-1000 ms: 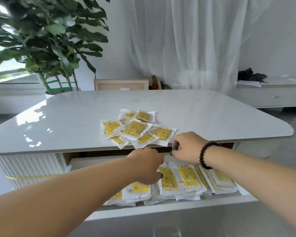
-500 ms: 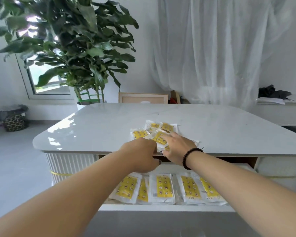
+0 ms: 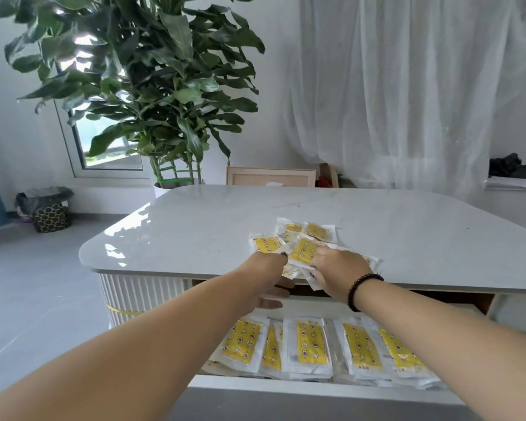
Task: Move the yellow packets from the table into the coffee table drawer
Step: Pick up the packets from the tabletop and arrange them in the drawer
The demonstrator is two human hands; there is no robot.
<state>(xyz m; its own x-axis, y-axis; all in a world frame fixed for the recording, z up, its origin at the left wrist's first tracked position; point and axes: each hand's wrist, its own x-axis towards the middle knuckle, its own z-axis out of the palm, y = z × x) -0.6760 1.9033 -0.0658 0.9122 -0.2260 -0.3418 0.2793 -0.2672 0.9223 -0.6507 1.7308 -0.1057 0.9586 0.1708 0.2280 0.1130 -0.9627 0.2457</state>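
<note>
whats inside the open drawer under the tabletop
The drawer holds yellow packets lying flat in a row, about five faces showing, with more white edges layered beneath. Both forearms cover the row's ends, and the drawer's back is hidden under the tabletop.

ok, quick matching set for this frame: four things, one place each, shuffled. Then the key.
Things:
1. potted plant
2. black bead bracelet
3. lined-up yellow packets
4. loose pile of yellow packets

Places:
A. in the open drawer
B. on the tabletop near its front edge
C. behind the table's far left corner
D. on the right wrist

Pairs: 1-C, 2-D, 3-A, 4-B
</note>
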